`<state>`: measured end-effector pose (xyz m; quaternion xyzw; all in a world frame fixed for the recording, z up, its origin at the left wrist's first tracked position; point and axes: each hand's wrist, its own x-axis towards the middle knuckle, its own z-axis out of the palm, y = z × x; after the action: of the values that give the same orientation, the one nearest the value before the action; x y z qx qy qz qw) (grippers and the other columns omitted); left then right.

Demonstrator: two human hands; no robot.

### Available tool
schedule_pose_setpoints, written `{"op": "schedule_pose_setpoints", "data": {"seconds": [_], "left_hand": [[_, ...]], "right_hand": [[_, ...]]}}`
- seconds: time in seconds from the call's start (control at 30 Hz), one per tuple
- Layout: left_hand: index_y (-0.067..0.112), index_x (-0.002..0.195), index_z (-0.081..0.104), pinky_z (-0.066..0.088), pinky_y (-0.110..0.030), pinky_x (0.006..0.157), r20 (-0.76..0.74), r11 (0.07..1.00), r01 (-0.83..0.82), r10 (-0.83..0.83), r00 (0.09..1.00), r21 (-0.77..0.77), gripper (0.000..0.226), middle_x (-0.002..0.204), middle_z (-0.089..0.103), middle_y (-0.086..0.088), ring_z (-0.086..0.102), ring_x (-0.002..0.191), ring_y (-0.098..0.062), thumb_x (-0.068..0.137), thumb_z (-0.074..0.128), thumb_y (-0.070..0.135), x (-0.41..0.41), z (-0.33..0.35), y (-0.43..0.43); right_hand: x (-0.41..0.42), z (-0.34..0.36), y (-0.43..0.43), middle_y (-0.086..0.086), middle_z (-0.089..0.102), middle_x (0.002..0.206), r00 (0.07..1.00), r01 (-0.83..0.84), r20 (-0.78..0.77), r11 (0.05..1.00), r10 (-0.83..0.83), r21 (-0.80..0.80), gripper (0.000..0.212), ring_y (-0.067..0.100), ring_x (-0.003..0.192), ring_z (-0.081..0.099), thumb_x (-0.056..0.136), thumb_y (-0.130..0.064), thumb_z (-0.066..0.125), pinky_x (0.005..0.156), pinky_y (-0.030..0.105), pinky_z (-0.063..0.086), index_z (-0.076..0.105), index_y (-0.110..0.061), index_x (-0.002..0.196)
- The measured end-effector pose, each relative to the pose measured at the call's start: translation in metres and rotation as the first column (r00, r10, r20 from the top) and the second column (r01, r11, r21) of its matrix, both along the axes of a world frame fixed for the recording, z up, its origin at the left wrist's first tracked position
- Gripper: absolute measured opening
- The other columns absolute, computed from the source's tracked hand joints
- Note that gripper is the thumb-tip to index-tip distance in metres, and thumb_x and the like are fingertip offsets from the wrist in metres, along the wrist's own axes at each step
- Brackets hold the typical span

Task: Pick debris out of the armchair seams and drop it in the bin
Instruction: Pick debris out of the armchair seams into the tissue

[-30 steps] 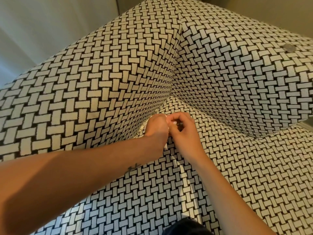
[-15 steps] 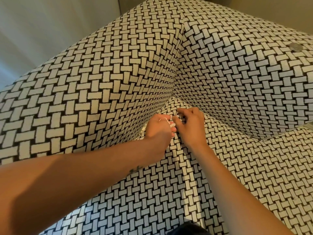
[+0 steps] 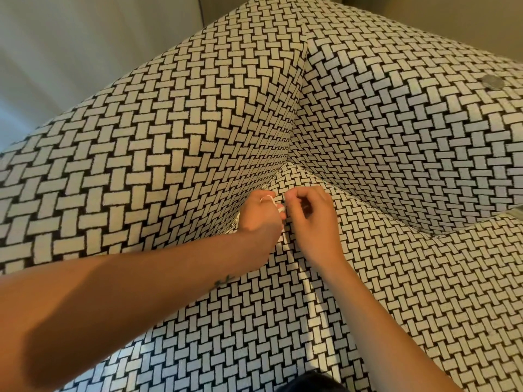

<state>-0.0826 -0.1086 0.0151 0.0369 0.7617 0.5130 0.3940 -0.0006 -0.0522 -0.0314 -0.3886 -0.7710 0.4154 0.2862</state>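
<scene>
Left hand (image 3: 259, 219): curled round bits of white debris (image 3: 270, 198), sitting right at the seam (image 3: 307, 284).
Right hand (image 3: 310, 219): fingertips pinched together at the crease, can't tell if they've got anything.
Tip: spread the crease, pinch low, lift straight out.
Bin: not in view.

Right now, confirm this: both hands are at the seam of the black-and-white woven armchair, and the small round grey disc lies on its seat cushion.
Wrong in one point. The head view shows the small round grey disc on top of the right-hand side of the black-and-white woven armchair, not on its seat cushion. The left hand and right hand are at the seam.
</scene>
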Motion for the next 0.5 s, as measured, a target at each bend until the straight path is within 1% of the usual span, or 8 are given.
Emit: {"op": "schedule_pose_setpoints", "data": {"seconds": [0.07, 0.17, 0.23, 0.3, 0.37, 0.4, 0.43, 0.5], "left_hand": [[0.016, 0.114, 0.06, 0.058, -0.046, 0.09, 0.019, 0.998, 0.049, -0.049, 0.999, -0.031, 0.024, 0.103, 0.071, -0.011, 0.068, 0.092, -0.026, 0.101, 0.04, 0.013, 0.002, 0.002, -0.001], [0.013, 0.106, 0.062, 0.058, -0.047, 0.09, 0.077, 0.997, 0.068, -0.065, 0.995, -0.033, 0.026, 0.096, 0.075, -0.011, 0.07, 0.1, -0.032, 0.099, 0.037, 0.011, 0.004, 0.003, -0.003], [0.016, 0.102, 0.062, 0.057, -0.045, 0.089, 0.103, 0.998, 0.054, -0.051, 0.993, -0.027, 0.027, 0.095, 0.077, -0.007, 0.071, 0.1, -0.03, 0.098, 0.036, 0.01, 0.004, 0.004, -0.002], [0.018, 0.103, 0.06, 0.057, -0.039, 0.085, 0.129, 0.999, 0.047, -0.045, 0.991, -0.014, 0.026, 0.093, 0.075, -0.004, 0.07, 0.094, -0.023, 0.097, 0.038, 0.007, 0.002, 0.006, 0.0], [0.016, 0.106, 0.06, 0.054, -0.032, 0.075, 0.124, 0.998, 0.059, -0.055, 0.991, -0.025, 0.024, 0.089, 0.071, -0.002, 0.065, 0.083, -0.017, 0.098, 0.041, 0.007, 0.002, 0.009, 0.001], [0.016, 0.104, 0.061, 0.053, -0.031, 0.072, 0.104, 0.996, 0.077, -0.072, 0.992, -0.047, 0.021, 0.089, 0.07, -0.003, 0.063, 0.078, -0.017, 0.098, 0.042, 0.009, 0.001, 0.008, 0.001], [0.017, 0.101, 0.062, 0.052, -0.031, 0.069, 0.087, 0.993, 0.088, -0.081, 0.993, -0.074, 0.019, 0.089, 0.068, -0.004, 0.06, 0.074, -0.018, 0.098, 0.044, 0.011, 0.001, 0.007, 0.002], [0.017, 0.1, 0.062, 0.049, -0.03, 0.064, 0.059, 0.99, 0.088, -0.081, 0.995, -0.111, 0.018, 0.089, 0.067, -0.006, 0.056, 0.071, -0.018, 0.097, 0.046, 0.014, -0.001, 0.006, 0.002]], "right_hand": [[0.003, 0.004, -0.014, -0.012, 0.06, 0.097, 0.998, -0.046, -0.036, 0.999, 0.045, -0.023, 0.01, 0.011, 0.1, 0.055, 0.097, -0.032, 0.06, 0.085, 0.02, 0.045, 0.068, -0.026, 0.096], [0.004, 0.012, -0.02, -0.007, 0.066, 0.095, 0.993, -0.008, -0.118, 0.984, -0.013, -0.176, 0.006, 0.011, 0.094, 0.062, 0.094, -0.022, 0.068, 0.082, 0.023, 0.051, 0.07, -0.027, 0.092], [0.004, 0.02, -0.017, 0.001, 0.07, 0.095, 0.987, -0.013, -0.157, 0.938, -0.044, -0.347, 0.005, 0.009, 0.082, 0.065, 0.093, -0.016, 0.07, 0.071, 0.02, 0.055, 0.073, -0.02, 0.093], [0.005, 0.024, -0.013, 0.008, 0.071, 0.096, 0.989, -0.037, -0.144, 0.898, -0.029, -0.439, 0.003, 0.005, 0.071, 0.062, 0.092, -0.013, 0.071, 0.062, 0.016, 0.054, 0.073, -0.015, 0.094], [0.004, 0.026, -0.01, 0.009, 0.068, 0.09, 0.995, -0.041, -0.102, 0.889, -0.007, -0.456, 0.004, 0.004, 0.067, 0.059, 0.091, -0.012, 0.072, 0.061, 0.016, 0.054, 0.07, -0.011, 0.095], [0.003, 0.025, -0.009, 0.009, 0.064, 0.083, 0.994, -0.048, -0.107, 0.873, -0.005, -0.486, 0.006, 0.004, 0.063, 0.058, 0.091, -0.01, 0.071, 0.06, 0.016, 0.053, 0.067, -0.008, 0.095], [0.002, 0.024, -0.007, 0.007, 0.059, 0.075, 0.991, -0.062, -0.13, 0.843, -0.009, -0.534, 0.008, 0.003, 0.059, 0.056, 0.091, -0.007, 0.07, 0.059, 0.015, 0.053, 0.064, -0.005, 0.095], [0.001, 0.023, -0.003, 0.003, 0.055, 0.072, 0.983, -0.113, -0.183, 0.774, -0.004, -0.624, 0.011, 0.004, 0.06, 0.057, 0.09, -0.003, 0.07, 0.062, 0.016, 0.053, 0.06, -0.006, 0.093]]}}
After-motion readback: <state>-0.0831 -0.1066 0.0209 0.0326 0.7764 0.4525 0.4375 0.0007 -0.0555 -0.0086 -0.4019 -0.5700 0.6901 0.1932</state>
